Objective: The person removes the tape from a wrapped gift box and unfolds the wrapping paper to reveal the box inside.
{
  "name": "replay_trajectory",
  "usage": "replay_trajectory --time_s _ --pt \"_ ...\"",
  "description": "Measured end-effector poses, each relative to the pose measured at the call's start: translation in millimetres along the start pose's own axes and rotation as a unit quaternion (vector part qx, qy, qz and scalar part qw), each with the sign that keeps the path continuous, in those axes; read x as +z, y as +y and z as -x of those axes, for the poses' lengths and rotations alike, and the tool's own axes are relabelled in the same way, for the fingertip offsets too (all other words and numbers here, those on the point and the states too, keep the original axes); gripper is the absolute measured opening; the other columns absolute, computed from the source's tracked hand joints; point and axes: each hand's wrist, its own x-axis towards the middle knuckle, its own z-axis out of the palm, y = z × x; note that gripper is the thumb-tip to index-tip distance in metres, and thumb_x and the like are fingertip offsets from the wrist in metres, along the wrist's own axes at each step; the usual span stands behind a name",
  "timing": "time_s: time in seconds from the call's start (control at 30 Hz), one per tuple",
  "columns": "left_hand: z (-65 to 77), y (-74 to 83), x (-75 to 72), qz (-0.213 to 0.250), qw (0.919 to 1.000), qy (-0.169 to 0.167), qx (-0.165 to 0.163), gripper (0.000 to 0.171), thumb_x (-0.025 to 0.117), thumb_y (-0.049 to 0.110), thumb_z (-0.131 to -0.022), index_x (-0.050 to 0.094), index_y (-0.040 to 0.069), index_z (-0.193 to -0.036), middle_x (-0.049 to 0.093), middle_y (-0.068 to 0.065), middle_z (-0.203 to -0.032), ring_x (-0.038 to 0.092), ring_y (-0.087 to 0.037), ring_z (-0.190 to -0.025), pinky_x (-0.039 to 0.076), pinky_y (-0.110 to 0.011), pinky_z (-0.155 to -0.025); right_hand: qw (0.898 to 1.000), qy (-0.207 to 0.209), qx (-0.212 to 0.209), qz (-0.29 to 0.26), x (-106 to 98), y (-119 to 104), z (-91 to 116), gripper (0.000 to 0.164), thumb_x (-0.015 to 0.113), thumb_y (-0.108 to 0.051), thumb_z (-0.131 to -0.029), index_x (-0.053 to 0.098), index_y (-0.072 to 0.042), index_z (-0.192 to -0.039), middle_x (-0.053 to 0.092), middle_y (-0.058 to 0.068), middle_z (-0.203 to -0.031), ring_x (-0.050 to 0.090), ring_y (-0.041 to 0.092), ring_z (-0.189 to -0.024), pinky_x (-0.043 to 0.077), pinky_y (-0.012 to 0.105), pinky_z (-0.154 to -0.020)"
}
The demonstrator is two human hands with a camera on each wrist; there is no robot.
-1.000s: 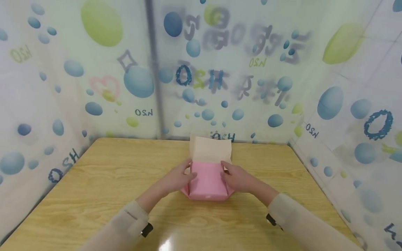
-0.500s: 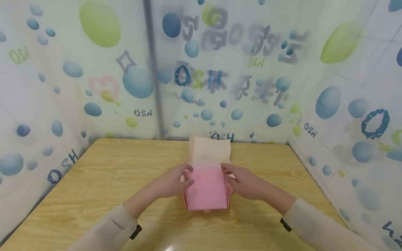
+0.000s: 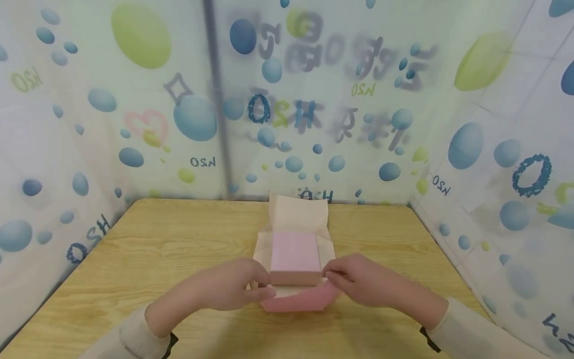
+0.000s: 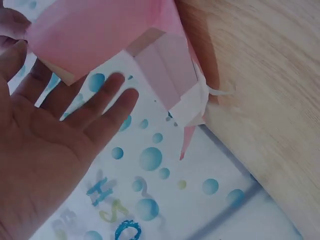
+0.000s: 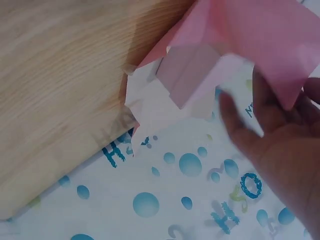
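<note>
A small pale pink box lies on the opened wrapping paper, pink outside and cream inside. In the head view my left hand is at the near left corner of the paper. The left wrist view shows its thumb and forefinger pinching the paper's edge, the other fingers spread below. My right hand pinches the near right corner between thumb and fingers; in the right wrist view the pink sheet hangs from that grip. The near flap is lifted off the box, its pink side facing me.
The box and paper are on a light wood table. A far flap of the paper stands up behind the box. Pale curtains with blue and green dots enclose the table's back and sides.
The near flap, which covered the box, has been pulled back toward me, baring the box top and front. Both hands have moved nearer and down with it.
</note>
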Motion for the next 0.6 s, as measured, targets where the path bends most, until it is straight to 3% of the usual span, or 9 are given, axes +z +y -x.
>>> replay_trajectory --time_s 0.13,0.2,0.27,0.33,0.43,0.5,0.6 --pt "6.1 6.4 9.2 -0.002 0.9994 -0.035 -0.002 0.031 0.067 0.034 -0.105 0.066 0.024 -0.077 0.058 0.02 -0.071 0.049 0.005 -0.066 0.047 -0.018 -0.066 0.998 -0.052 0.016 -0.036 5.2 1.4 4.1 0.022 0.059 -0.022 -0.11 0.075 -0.014 -0.123 0.072 -0.004 -0.092 0.062 0.011 -0.067 0.052 0.026 -0.066" --pt "7.8 6.9 16.4 -0.03 0.9989 -0.037 -0.001 0.027 0.072 0.028 -0.102 0.064 0.024 -0.076 0.058 0.02 -0.071 0.048 0.006 -0.065 0.046 -0.017 -0.065 0.998 -0.062 0.002 0.002 13.1 4.7 4.1 0.02 0.064 -0.021 -0.107 0.075 -0.013 -0.122 0.073 -0.004 -0.102 0.063 0.007 -0.071 0.053 0.025 -0.069" --pt "7.8 5.6 23.4 -0.065 0.9972 -0.036 -0.011 0.02 0.078 0.023 -0.097 0.067 0.025 -0.08 0.062 0.018 -0.075 0.05 0.004 -0.066 0.047 -0.019 -0.065 0.995 -0.049 -0.035 0.085 24.2 9.0 4.5 0.02 0.07 -0.023 -0.104 0.076 -0.013 -0.12 0.072 -0.005 -0.107 0.061 0.004 -0.08 0.055 0.025 -0.074" --pt "7.6 3.5 29.7 -0.102 0.9934 -0.038 -0.035 0.015 0.084 0.021 -0.091 0.07 0.024 -0.086 0.068 0.016 -0.084 0.056 0.001 -0.073 0.052 -0.023 -0.07 0.98 -0.027 -0.062 0.185 36.5 13.4 6.0 0.025 0.075 -0.032 -0.1 0.076 -0.016 -0.12 0.069 -0.005 -0.115 0.059 0.005 -0.093 0.056 0.029 -0.083" --pt "5.5 -1.9 38.4 -0.172 0.982 -0.042 -0.065 0.027 0.092 0.025 -0.08 0.074 0.023 -0.099 0.074 0.01 -0.101 0.067 -0.01 -0.089 0.059 -0.031 -0.078 0.953 -0.012 -0.06 0.298 52.0 19.1 8.0 0.049 0.077 -0.052 -0.094 0.072 -0.017 -0.129 0.066 0.0 -0.131 0.06 0.017 -0.117 0.056 0.044 -0.099" --pt "4.1 -6.0 43.1 -0.198 0.9741 -0.055 -0.094 0.044 0.096 0.03 -0.075 0.075 0.021 -0.113 0.075 0.004 -0.12 0.07 -0.019 -0.113 0.061 -0.039 -0.093 0.945 -0.029 -0.028 0.325 58.9 23.1 8.5 0.068 0.073 -0.064 -0.092 0.065 -0.018 -0.142 0.059 0.003 -0.149 0.054 0.024 -0.137 0.05 0.056 -0.109" --pt "3.1 -13.4 50.6 -0.208 0.9658 -0.078 -0.133 0.062 0.098 0.037 -0.072 0.072 0.023 -0.127 0.066 -0.004 -0.148 0.06 -0.031 -0.141 0.055 -0.049 -0.112 0.946 -0.069 0.023 0.317 66.3 29.7 10.8 0.09 0.063 -0.074 -0.093 0.048 -0.015 -0.159 0.04 0.009 -0.171 0.038 0.031 -0.159 0.035 0.069 -0.122"
